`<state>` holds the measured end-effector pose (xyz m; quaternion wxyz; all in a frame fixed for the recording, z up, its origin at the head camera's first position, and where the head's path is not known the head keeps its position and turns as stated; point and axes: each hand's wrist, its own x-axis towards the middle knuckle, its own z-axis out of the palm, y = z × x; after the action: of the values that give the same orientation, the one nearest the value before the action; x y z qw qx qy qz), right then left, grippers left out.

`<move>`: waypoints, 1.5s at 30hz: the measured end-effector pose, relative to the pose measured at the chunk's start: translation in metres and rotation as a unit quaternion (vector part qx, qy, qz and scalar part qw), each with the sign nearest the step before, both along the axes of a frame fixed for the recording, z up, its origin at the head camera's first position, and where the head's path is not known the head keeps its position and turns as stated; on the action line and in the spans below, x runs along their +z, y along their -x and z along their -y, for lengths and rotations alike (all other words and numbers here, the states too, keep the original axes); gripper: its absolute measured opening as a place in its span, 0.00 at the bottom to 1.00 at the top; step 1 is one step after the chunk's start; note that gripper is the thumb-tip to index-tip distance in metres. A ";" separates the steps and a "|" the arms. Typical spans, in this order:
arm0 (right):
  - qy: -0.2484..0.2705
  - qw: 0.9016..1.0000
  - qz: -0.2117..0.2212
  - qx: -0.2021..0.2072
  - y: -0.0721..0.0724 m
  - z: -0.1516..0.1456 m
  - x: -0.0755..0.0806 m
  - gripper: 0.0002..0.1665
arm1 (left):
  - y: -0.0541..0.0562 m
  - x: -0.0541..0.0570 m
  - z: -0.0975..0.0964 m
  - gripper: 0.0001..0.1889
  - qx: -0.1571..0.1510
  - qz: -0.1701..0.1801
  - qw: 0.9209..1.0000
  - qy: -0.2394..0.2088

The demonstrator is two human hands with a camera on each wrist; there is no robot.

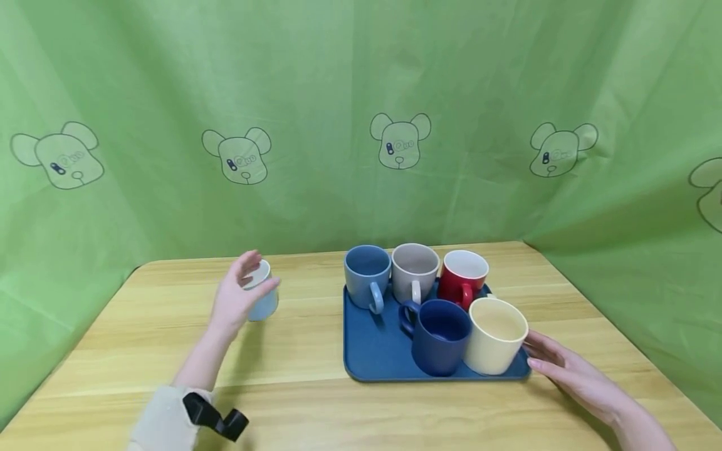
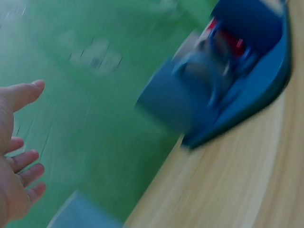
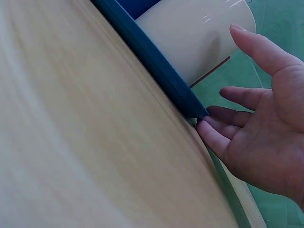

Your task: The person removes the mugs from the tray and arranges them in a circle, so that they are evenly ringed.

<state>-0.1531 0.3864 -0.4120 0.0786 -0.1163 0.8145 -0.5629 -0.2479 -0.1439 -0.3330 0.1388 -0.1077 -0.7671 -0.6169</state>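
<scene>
The left hand [image 1: 234,299], fingers wide and empty, is near the pale blue cup [image 1: 265,307] on the desk [image 1: 304,351]; I'd fear a clumsy brush toppling it. The right hand [image 1: 575,377], fingers loosely parted, might jog the tray [image 1: 369,358].

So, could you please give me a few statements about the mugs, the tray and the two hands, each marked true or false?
1. The grey mug stands between the medium blue mug and the red mug. True.
2. The left hand is nearer the pale blue cup than the tray. True.
3. The pale blue cup stands on the tray. False: it is off the tray, to its left in the head view.
4. The right hand is nearer the cream mug than the dark blue mug. True.
5. In the head view, the dark blue mug's handle points right. False: it points left.
</scene>
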 end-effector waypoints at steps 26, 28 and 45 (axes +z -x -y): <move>0.002 1.000 0.006 -0.015 -0.003 0.005 0.002 0.36 | -0.045 -0.046 -0.196 0.48 -0.227 0.089 0.961 0.129; 0.002 1.000 0.005 -0.015 -0.003 0.005 0.002 0.36 | -0.045 -0.052 -0.203 0.48 -0.214 0.084 0.966 0.115; 0.005 1.000 0.008 -0.017 -0.003 0.004 0.001 0.37 | -0.052 -0.062 -0.247 0.48 -0.059 0.032 0.992 0.106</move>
<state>-0.1506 0.3822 -0.4115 0.0750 -0.0979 0.8128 -0.5694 -0.1959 0.1027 -0.3954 0.0653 -0.1466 -0.8249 -0.5420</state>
